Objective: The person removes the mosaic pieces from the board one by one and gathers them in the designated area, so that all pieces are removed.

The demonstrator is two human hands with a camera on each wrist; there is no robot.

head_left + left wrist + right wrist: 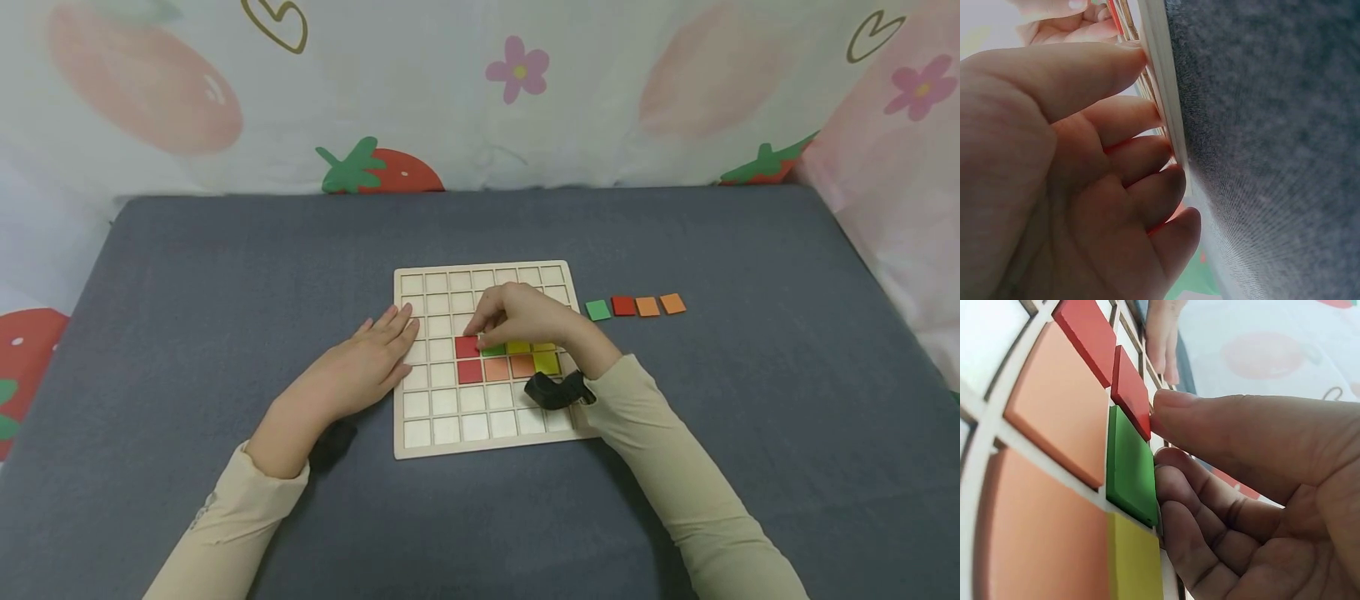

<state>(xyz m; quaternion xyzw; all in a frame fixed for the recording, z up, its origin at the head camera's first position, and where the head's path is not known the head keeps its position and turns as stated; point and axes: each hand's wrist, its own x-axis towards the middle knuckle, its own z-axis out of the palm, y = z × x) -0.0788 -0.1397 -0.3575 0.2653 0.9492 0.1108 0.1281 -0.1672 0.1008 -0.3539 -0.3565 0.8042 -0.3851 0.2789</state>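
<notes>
My right hand (pixel 528 315) is over the middle of a light wooden grid board (pixel 487 447). Its curled fingers and thumb pinch at a red tile (pixel 1130 394) in a cell, the thumb touching the tile's corner in the right wrist view. Beside that tile sit a green tile (pixel 1129 469) and a yellow tile (pixel 1135 559). The nearer row holds another red tile (pixel 470 372), two light orange tiles (pixel 496 369) and a yellow tile (pixel 547 363). My left hand (pixel 362 371) lies with extended fingers on the board's left edge, fingertips touching its rim in the left wrist view.
Right of the board, loose tiles lie in a row: green (pixel 597 310), red (pixel 622 306) and two orange (pixel 647 307). A dark grey cloth (pixel 262 267) covers the table. Behind it hangs a patterned curtain (pixel 577 125). A black strap (pixel 555 392) is at my right wrist.
</notes>
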